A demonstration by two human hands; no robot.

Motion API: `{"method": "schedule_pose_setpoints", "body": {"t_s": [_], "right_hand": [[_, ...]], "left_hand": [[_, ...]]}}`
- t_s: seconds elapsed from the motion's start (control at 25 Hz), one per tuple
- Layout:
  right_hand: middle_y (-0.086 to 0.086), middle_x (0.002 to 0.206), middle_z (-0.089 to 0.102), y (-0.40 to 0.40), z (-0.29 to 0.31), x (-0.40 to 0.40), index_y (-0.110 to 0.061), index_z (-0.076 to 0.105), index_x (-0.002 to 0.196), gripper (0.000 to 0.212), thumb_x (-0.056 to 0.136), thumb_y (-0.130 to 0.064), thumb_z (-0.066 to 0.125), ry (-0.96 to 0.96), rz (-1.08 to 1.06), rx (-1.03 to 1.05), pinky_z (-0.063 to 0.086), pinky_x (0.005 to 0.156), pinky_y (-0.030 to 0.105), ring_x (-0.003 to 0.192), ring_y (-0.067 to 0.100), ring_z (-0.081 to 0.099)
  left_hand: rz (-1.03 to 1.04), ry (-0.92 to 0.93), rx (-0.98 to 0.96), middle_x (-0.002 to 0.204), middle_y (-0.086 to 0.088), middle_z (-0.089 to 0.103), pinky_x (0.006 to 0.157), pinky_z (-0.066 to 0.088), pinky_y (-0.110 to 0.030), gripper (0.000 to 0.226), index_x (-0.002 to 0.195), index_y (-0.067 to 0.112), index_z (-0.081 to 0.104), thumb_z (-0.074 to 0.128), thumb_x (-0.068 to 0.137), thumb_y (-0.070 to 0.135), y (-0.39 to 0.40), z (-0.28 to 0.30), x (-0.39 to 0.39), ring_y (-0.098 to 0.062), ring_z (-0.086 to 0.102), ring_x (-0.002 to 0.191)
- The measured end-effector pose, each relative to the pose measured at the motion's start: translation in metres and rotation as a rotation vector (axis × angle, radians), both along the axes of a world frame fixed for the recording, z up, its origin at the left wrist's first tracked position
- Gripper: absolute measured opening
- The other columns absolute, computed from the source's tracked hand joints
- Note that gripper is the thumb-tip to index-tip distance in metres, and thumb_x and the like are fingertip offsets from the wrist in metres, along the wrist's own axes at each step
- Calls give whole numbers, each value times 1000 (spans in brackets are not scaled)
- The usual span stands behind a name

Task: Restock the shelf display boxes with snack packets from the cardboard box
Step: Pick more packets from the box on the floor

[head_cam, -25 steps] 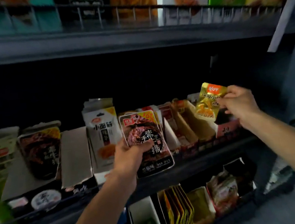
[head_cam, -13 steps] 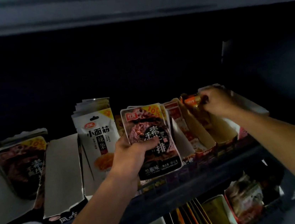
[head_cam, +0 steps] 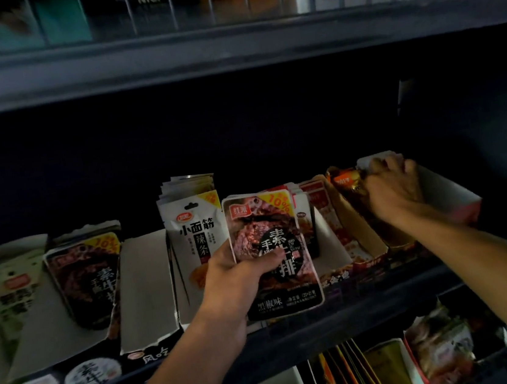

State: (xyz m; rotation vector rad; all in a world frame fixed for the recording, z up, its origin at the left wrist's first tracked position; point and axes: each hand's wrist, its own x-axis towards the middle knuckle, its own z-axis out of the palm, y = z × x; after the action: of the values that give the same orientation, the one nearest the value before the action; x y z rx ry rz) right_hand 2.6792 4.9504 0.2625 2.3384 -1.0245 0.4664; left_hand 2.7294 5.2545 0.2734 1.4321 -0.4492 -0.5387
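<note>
The dark shelf (head_cam: 296,339) runs across the view, w/ a row of display boxes on it. The right-end display box (head_cam: 446,190) is the one in use. It lies right under the right hand (head_cam: 394,190), long way running front to back.

The left hand (head_cam: 240,276) is wrapped round a dark meat snack packet (head_cam: 274,253), thumb on the front, fingers behind. The packet stands up tall, just in front of the middle boxes. The white noodle packets (head_cam: 193,231) stand just left of that grip.

The right hand has its fingers curled down on a gold and orange packet (head_cam: 348,181), so it is clamped on it. The packet pokes out to the left of the grip, at the back of the box. I think the next move is to push it down and let go. The right hand is the nearer one for that.

1 s ago the gold packet was held up high above the box. Now it is low, down in the box. The left hand's packet looks about the same.
</note>
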Motion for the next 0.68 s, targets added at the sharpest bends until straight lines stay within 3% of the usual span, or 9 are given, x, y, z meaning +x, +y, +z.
{"method": "schedule_pose_setpoints", "body": {"t_s": [0.12, 0.2, 0.32, 0.4, 0.56, 0.68], "right_hand": [[8, 163, 12, 1, -12, 2, -24, 34, 151, 56, 97, -31, 48, 18, 32, 133, 2, 120, 57, 150, 32, -2], [6, 164, 10, -1, -17, 1, -25, 36, 151, 57, 96, -34, 48, -8, 58, 132, -5, 120, 57, 151, 31, -7], [6, 164, 11, 0, -19, -5, -27, 34, 152, 59, 95, -35, 47, -15, 77, 102, -10, 120, 54, 151, 31, -8], [7, 166, 1, 3, -21, -8, -26, 24, 155, 60, 98, -37, 41, 78, 73, 84, -12, 119, 56, 150, 32, -16], [9, 165, -10, 11, -20, -12, -25, 23, 155, 61, 98, -39, 39, 216, 48, 82, -8, 119, 57, 148, 35, -23], [5, 166, 2, 10, -20, -15, -30, 41, 148, 55, 93, -33, 47, 168, 74, -9, -4, 120, 57, 151, 34, -12]], "left_hand": [[3, -12, 5, 96, 1, 78, 88, 57, -46, 32, 108, 20, 71, 79, 79, 10, 6, -2, 1, -22, 74, 92], [3, -21, 6, 96, 1, 78, 88, 57, -45, 31, 108, 19, 71, 78, 79, 10, 7, -2, 0, -21, 74, 92], [6, -20, -2, 95, 1, 78, 85, 57, -41, 30, 107, 20, 71, 77, 80, 9, 6, -4, -2, -20, 74, 90], [1, -11, -13, 93, 2, 78, 80, 56, -37, 30, 105, 20, 71, 78, 79, 8, 4, -6, -3, -18, 75, 86], [-11, -3, -24, 92, 4, 78, 77, 53, -35, 33, 107, 20, 69, 78, 77, 9, 3, -10, -3, -13, 74, 82], [-14, 5, -48, 94, 3, 78, 76, 52, -34, 34, 109, 19, 69, 78, 78, 9, 4, -10, -2, -13, 74, 84]]}}
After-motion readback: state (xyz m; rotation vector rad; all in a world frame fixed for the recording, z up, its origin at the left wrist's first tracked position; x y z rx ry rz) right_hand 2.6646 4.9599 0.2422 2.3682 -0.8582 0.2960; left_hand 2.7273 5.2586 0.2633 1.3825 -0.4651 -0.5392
